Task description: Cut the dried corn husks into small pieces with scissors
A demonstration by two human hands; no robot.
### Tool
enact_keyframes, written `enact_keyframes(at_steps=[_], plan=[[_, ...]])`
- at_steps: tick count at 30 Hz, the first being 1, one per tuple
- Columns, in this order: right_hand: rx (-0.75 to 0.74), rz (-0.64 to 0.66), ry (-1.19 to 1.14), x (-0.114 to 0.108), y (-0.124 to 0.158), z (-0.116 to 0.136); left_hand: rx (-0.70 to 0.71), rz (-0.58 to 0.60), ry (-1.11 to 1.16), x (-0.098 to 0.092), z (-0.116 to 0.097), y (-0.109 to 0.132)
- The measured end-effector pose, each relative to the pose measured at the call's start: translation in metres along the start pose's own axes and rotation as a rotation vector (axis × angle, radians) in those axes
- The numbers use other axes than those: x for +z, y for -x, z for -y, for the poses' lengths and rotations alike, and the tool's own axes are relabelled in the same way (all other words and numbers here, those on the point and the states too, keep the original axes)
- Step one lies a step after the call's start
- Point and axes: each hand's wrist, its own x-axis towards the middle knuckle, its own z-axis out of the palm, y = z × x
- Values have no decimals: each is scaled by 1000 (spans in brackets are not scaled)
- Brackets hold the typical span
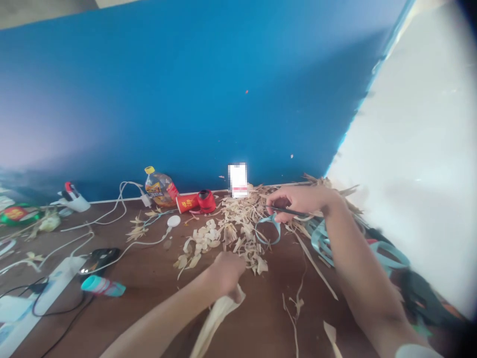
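Note:
My left hand (226, 274) is closed around a pale dry husk strip (214, 320) that hangs down toward the near edge of the brown table (156, 303). My right hand (298, 201) reaches over the far side of the table, fingers closed on a thin dark tool (292, 212), possibly scissors. A light blue ribbon loop (269, 231) lies just under that hand. A heap of cut husk pieces (238, 223) spreads between both hands.
A plastic bottle (159, 188) lies on its side by red cups (197, 201) against the blue wall. White cables (112, 216), a power strip (44, 293), a black device (99, 259) and a teal bottle (102, 286) sit left. More blue ribbon (376, 248) lies right.

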Motion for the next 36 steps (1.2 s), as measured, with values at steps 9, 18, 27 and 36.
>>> enact_keyframes(at_steps=[9,18,27,36], plan=[[-102,-121,70,5,-6,7,544,-127,509,-46,25,-3],[20,-488,-113,13,-31,-2,270,-1054,1200,-89,51,-40],[68,-665,-95,24,-58,-9,239,-1092,1375,-100,45,-45],[47,-909,-265,23,-68,-20,292,-956,1454,-95,33,-53]])
